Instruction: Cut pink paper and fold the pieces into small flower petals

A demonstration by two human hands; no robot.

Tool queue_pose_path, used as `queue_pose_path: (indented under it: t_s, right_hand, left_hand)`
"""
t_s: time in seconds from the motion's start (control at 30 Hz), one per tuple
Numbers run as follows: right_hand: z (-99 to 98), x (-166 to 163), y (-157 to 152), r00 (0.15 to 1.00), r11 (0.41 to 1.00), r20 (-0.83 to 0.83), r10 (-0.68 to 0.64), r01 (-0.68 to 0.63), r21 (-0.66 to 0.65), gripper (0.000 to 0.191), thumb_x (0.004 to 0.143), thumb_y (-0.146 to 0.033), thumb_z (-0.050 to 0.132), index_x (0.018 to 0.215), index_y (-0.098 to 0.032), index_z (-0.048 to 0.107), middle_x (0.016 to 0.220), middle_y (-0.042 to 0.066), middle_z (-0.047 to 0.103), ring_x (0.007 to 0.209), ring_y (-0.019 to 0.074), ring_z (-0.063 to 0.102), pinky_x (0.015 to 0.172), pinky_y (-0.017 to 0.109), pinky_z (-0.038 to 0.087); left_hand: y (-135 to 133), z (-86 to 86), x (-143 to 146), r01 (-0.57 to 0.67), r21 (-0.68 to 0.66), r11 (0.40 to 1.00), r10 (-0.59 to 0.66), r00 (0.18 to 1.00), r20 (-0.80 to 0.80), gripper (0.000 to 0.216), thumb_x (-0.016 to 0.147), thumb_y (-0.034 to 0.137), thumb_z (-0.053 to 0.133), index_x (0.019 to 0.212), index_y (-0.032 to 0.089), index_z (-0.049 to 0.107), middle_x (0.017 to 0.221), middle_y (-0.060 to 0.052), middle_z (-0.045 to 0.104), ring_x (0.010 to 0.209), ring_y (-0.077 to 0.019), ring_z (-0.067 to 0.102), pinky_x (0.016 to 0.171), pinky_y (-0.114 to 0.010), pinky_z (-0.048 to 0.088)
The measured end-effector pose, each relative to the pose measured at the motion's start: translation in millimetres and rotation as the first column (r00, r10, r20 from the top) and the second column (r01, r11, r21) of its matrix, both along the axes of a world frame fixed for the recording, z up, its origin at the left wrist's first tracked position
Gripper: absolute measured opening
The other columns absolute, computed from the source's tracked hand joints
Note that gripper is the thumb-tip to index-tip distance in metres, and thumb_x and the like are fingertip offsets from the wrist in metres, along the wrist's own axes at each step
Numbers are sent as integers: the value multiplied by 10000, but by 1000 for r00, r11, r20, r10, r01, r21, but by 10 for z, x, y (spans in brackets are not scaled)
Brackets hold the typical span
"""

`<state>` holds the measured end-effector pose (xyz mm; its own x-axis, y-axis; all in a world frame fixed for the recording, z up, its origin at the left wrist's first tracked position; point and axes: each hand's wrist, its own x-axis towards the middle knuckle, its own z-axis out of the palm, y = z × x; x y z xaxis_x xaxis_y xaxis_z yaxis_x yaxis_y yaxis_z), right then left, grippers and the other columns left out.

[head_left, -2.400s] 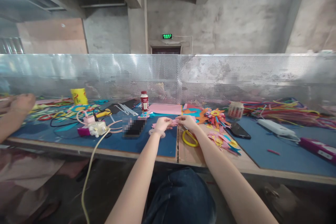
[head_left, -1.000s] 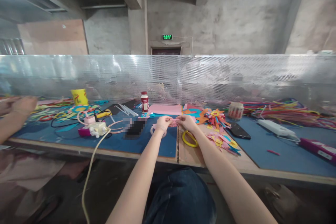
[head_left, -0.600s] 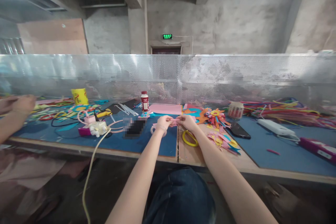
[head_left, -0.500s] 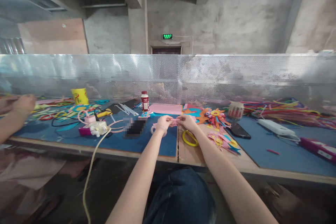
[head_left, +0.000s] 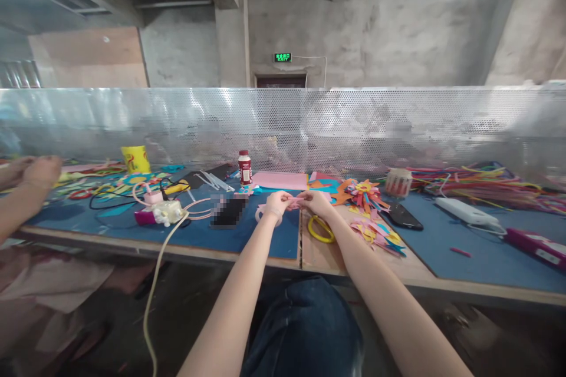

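Note:
A small pink piece of paper (head_left: 295, 203) is pinched between my two hands, just above the table's seam. My left hand (head_left: 277, 202) grips its left end with closed fingers, and my right hand (head_left: 315, 201) grips its right end the same way. Beside my left wrist lies a roll of clear tape (head_left: 260, 215), partly covered by the wrist. Yellow-handled scissors (head_left: 320, 230) rest under my right forearm; their blades cannot be made out. To the right sit cut paper petals (head_left: 375, 235) in pink, yellow and blue, and a layered paper flower (head_left: 363, 193).
A red-capped bottle (head_left: 244, 167) stands behind my hands near pink paper sheets (head_left: 279, 181). Black phones (head_left: 404, 217) lie either side. A power strip (head_left: 163, 215) trails a cord over the front edge. Another person's hands (head_left: 42, 172) work at far left.
My hands stay together on the pink paper, with only slight finger movement. The camera view has shifted a little; the things on the table stay in place.

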<state>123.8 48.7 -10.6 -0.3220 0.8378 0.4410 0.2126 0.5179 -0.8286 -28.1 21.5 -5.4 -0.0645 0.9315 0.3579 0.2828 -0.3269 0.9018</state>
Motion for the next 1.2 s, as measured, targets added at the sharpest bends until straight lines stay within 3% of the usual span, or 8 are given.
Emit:
queue_pose_path:
  t_s: [0.23, 0.5, 0.83, 0.97, 1.2]
  right_hand:
    - [15, -4, -28, 1000, 1000, 14, 15, -15, -13, 186, 656, -289, 635, 755, -132, 652, 636, 27, 646, 547, 124, 575, 519, 213, 465]
    - [29, 7, -47, 999, 998, 21, 49, -48, -27, 159, 593, -219, 650, 729, -137, 654, 567, -9, 614, 509, 108, 537, 488, 195, 414]
    - [29, 4, 31, 998, 999, -58, -2, 0, -39, 142, 591, -174, 644, 724, -126, 634, 594, 5, 637, 544, 122, 571, 541, 215, 434]
    - [72, 19, -22, 996, 998, -80, -29, 25, -51, 166, 608, -180, 646, 763, -123, 631, 608, 14, 646, 559, 128, 584, 552, 219, 444]
    - [89, 12, -60, 996, 998, -90, -14, 9, -57, 195, 612, -233, 674, 775, -136, 632, 650, 30, 666, 603, 151, 609, 571, 235, 457]
  left_hand:
    - [-6, 10, 13, 26, 6, 1000, -27, 999, 18, 45, 679, 91, 635, 715, 102, 611, 565, -22, 626, 498, -120, 604, 524, -252, 522]
    - [21, -16, 12, 74, 9, 997, -75, 997, 34, 57, 679, 53, 624, 696, 101, 601, 535, -10, 616, 489, -119, 601, 510, -244, 518]
    - [78, -38, -21, 52, -40, 998, -47, 993, 111, 180, 743, 196, 603, 898, 107, 578, 677, -63, 666, 528, -141, 630, 523, -264, 525]
    - [51, -34, -5, 133, -84, 988, -121, 983, 139, 181, 807, 273, 519, 840, 102, 569, 644, -76, 666, 570, -169, 645, 509, -273, 526]
    - [-85, 27, 25, 213, -126, 969, -194, 970, 145, 151, 743, 242, 609, 710, 105, 554, 634, -63, 669, 550, -143, 631, 520, -252, 520]
